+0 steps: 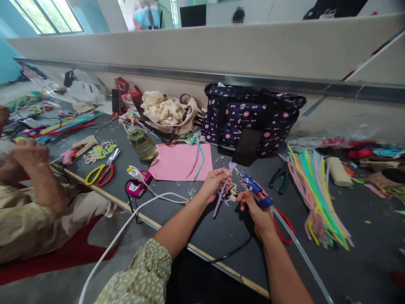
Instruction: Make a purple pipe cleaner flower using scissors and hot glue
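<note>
My left hand (215, 184) pinches a purple pipe-cleaner flower (232, 166), its fuzzy stem (220, 198) hanging down below the fingers. In my right hand (257, 210) is a blue hot glue gun (255, 190), gripped from below with its nozzle close to the flower head. Whether the nozzle touches the flower I cannot tell. A clear glue stick (300, 249) runs out of the gun's back end. Small cut scraps (232, 193) lie on the table between my hands. Red-handled scissors (286, 228) are partly hidden behind my right wrist.
A pink sheet (177, 162) with finished stems lies ahead, beside a green bottle (141, 143). Pliers (278, 179) and a pipe-cleaner bundle (321, 198) are at right. A patterned bag (253, 118) stands behind. Scissors (104, 169) and a co-worker's hands (31, 156) are left; a white cable (126, 219) crosses the edge.
</note>
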The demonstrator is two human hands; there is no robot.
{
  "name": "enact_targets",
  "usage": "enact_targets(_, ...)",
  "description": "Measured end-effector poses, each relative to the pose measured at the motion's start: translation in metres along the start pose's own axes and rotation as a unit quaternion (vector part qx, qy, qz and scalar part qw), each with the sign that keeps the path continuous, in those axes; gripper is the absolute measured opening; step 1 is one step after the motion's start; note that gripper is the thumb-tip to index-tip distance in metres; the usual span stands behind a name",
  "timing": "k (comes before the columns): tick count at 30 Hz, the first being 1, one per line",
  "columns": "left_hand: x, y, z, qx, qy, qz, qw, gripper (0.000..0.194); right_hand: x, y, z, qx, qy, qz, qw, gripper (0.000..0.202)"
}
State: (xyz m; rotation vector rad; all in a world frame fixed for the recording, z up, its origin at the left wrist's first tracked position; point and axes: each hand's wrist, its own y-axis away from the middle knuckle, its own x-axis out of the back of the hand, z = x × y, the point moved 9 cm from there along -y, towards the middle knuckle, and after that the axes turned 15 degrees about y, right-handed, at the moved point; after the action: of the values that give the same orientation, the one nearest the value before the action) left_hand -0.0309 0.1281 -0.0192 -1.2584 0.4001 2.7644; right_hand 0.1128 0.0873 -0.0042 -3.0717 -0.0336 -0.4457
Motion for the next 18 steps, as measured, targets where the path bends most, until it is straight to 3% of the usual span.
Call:
enact_targets(10,-0.004,0.003,0.000,0.009,0.001,-0.001,1.000,0.035,0.001,0.001,0.006,-0.011,0.017,0.001,1.000,0.029)
enact_targets(18,-0.005,0.004,0.000,0.008,-0.008,-0.006,1.000,0.037,0.004,0.003,0.014,-0.046,0.002,0.037,0.998,0.034)
